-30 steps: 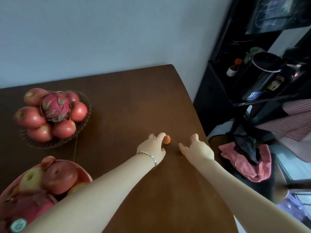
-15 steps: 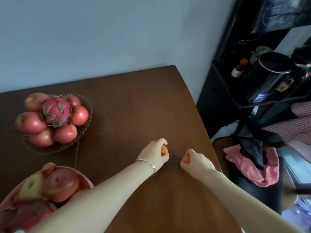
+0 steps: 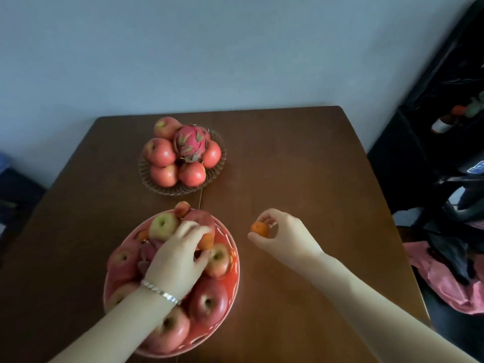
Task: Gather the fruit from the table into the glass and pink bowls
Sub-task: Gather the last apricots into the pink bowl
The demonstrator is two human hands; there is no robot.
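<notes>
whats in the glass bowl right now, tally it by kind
dragon fruit: 1
apples: 6, one mostly hidden behind the dragon fruit
total: 7

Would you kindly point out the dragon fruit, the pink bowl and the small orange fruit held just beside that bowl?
Dragon fruit (image 3: pixel 190 142): head view, middle of its pink skin.
Pink bowl (image 3: pixel 235 263): head view, right-hand rim.
Small orange fruit (image 3: pixel 259 229): head view, its exposed front, pinched by the right hand (image 3: pixel 285 235).
</notes>
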